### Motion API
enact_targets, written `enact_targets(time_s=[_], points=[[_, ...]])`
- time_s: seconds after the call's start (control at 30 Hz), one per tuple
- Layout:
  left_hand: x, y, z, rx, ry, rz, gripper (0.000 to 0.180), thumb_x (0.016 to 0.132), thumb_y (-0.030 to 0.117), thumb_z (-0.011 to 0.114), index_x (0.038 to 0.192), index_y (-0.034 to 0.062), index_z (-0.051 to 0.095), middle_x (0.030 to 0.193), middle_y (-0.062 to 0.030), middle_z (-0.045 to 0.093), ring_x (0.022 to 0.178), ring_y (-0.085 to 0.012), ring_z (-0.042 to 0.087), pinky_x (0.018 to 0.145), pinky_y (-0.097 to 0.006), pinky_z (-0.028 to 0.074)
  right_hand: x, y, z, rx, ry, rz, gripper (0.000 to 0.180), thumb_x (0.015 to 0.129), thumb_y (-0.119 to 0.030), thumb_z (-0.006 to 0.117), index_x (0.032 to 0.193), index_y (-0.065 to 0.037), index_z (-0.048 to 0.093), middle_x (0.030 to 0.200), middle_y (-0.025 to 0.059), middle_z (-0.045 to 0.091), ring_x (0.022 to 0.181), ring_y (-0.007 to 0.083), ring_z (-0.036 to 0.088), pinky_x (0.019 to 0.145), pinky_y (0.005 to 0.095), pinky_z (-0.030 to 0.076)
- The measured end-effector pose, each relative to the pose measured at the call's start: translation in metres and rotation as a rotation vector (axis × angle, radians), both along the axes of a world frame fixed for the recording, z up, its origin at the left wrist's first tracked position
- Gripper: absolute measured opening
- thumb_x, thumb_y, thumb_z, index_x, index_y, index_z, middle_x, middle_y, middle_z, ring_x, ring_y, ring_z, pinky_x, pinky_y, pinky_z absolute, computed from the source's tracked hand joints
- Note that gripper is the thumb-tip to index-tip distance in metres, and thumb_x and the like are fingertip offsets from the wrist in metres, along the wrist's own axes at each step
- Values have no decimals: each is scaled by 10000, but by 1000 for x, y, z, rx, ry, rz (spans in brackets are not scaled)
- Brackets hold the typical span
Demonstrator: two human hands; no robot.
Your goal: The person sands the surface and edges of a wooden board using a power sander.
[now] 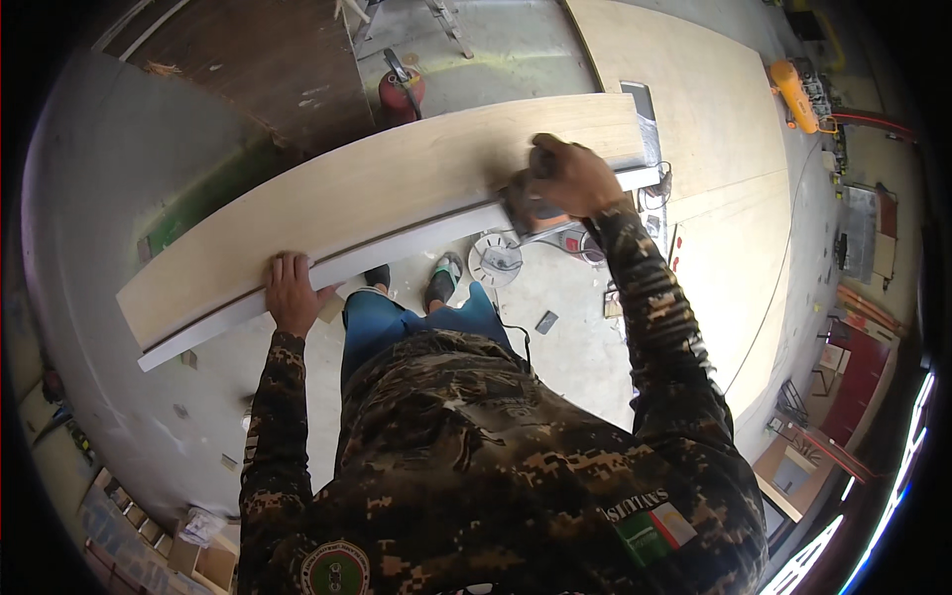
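Note:
A long pale wooden board [397, 178] with a white strip [426, 236] along its near edge lies crosswise in front of me. My left hand [293, 293] grips that near edge toward the left end, fingers over the top and thumb at the side. Near the right end, my right hand [580, 180] is closed on a dark, blocky hand tool [518, 201] with a knob and an orange-brown part. The tool rests at the board's near edge, blurred by motion, so its exact kind is unclear. Its underside is hidden.
Large pale sheets [729, 198] spread out at the right. A red rounded container [402, 94] stands beyond the board, near a dark brown panel [248, 69]. Below, a round slotted disc [495, 260] and a phone-like dark slab [546, 321] lie near my feet. An orange tank [793, 96] is far right.

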State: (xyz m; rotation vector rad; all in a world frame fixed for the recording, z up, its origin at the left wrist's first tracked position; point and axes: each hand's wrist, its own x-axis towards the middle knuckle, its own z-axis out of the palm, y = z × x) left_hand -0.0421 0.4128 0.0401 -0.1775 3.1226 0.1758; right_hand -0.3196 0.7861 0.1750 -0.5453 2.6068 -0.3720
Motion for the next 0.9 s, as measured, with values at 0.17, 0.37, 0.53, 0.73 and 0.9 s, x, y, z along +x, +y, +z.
enact_targets(time_s=[0.17,0.37,0.53,0.73,0.9], points=[[4,-2,-4,25,55,-25,719,669,532,834,1118,36,570,1118,-131,570,1099,-349,526,911,-475,455,-6,-127,3,213,-385,263,617,707,-405,748,1204,-47,678,1148,219,700,1047,385,682,940,446,524],[-1,2,-5,102,60,-9,662,621,445,888,1084,104,560,1088,-74,574,1061,-310,537,899,-444,445,-9,-188,-22,321,-495,374,418,749,-404,718,845,2,749,898,191,730,874,352,708,812,440,544],[-3,2,-2,141,46,-4,635,614,409,902,1046,112,545,1042,-71,559,1019,-303,531,851,-446,462,-57,-115,-26,462,-509,331,350,773,-340,712,640,-20,660,622,108,641,590,258,640,648,435,512],[1,2,-3,178,45,-4,631,621,394,903,1059,108,549,1054,-73,560,1014,-309,532,849,-456,472,-124,14,-19,501,-527,46,201,739,-145,736,865,-24,638,576,57,592,429,190,540,424,357,438],[2,3,-2,164,27,15,609,640,385,892,1059,109,549,1060,-73,560,1014,-311,532,849,-458,470,-168,97,-42,501,-453,21,283,725,-134,744,970,-31,647,635,93,621,414,201,544,405,370,466]])
